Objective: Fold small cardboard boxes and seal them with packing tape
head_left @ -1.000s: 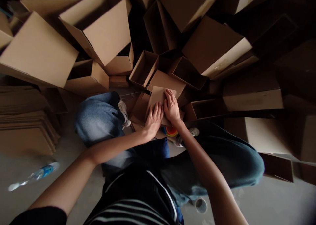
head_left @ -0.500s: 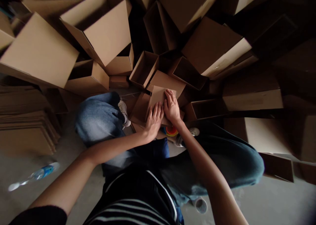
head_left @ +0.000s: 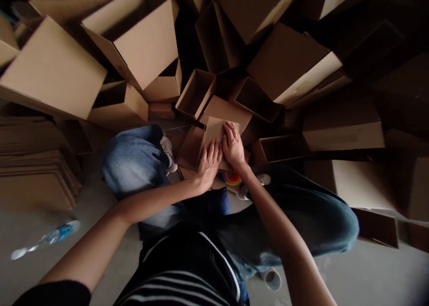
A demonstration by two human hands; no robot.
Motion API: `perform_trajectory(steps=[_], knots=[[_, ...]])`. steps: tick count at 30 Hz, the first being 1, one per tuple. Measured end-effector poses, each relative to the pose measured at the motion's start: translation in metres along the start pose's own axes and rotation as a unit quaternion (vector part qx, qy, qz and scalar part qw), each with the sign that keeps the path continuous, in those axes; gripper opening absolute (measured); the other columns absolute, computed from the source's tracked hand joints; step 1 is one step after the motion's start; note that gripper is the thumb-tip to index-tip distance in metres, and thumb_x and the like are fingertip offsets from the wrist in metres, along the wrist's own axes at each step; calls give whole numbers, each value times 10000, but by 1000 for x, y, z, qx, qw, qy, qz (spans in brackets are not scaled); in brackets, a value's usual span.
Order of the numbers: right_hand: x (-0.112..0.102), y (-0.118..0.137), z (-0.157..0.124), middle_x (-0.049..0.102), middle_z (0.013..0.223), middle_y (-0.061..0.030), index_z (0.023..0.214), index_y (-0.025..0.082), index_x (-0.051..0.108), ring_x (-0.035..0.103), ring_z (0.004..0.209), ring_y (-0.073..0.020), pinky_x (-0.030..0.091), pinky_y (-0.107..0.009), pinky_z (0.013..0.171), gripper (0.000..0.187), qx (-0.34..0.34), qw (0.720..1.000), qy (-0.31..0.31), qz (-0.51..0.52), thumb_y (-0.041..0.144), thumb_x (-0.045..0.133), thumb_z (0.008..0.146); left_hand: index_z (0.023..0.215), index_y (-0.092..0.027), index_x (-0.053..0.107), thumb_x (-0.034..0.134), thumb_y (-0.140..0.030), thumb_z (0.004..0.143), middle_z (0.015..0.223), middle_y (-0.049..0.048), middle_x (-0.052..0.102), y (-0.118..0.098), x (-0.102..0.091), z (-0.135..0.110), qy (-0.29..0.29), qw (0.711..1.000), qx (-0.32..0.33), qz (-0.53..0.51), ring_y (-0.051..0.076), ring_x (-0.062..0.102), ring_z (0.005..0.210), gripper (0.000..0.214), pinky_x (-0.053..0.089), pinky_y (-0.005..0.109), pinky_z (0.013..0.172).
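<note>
Between my knees lies a small cardboard box (head_left: 213, 128) with a flat, closed face turned up. My left hand (head_left: 208, 166) rests flat on its near left part, fingers stretched out. Beside it, my right hand (head_left: 233, 148) lies on the right part of the same face, fingers extended and pointing away from me. The two hands almost touch at the fingertips and thumb. Under my right wrist shows an orange and yellow tape roll (head_left: 232, 178), partly covered. Another brown cardboard piece (head_left: 191, 147) sits just left of the box.
Many open cardboard boxes (head_left: 147, 42) are heaped in front and to the right. Flattened cardboard sheets (head_left: 36, 180) are stacked at left. A plastic bottle (head_left: 56, 235) lies on the floor (head_left: 110, 270), and a clear cup (head_left: 272, 279) is near my right thigh.
</note>
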State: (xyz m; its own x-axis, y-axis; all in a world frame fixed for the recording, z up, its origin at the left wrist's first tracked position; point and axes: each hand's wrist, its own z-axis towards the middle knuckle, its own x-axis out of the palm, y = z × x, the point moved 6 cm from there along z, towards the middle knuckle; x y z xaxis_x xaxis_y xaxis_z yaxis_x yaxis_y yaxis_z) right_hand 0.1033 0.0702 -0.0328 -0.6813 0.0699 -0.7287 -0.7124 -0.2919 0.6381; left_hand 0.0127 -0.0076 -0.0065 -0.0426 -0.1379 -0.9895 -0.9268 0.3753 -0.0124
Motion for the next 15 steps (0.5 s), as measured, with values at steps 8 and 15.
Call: perform_trajectory(steps=[8,15], knots=[[1,2,-1,466,1529,-162,1447,135,469,331,1490,-233,320,-524,1209,500,-4,1000,1,-3,229,319,980,1546,-17,328,408,-118,954,1638,188,224,-1,-3,-2,15,1000,10,19,275,183,1534,606,222,480,1248],[1,2,-1,464,1535,-146,1457,169,463,331,1492,-235,322,-543,1205,496,-4,1000,2,-5,240,317,988,1553,27,277,655,-185,827,1643,230,139,-3,-3,-4,42,998,26,35,340,118,1540,846,168,503,1253]])
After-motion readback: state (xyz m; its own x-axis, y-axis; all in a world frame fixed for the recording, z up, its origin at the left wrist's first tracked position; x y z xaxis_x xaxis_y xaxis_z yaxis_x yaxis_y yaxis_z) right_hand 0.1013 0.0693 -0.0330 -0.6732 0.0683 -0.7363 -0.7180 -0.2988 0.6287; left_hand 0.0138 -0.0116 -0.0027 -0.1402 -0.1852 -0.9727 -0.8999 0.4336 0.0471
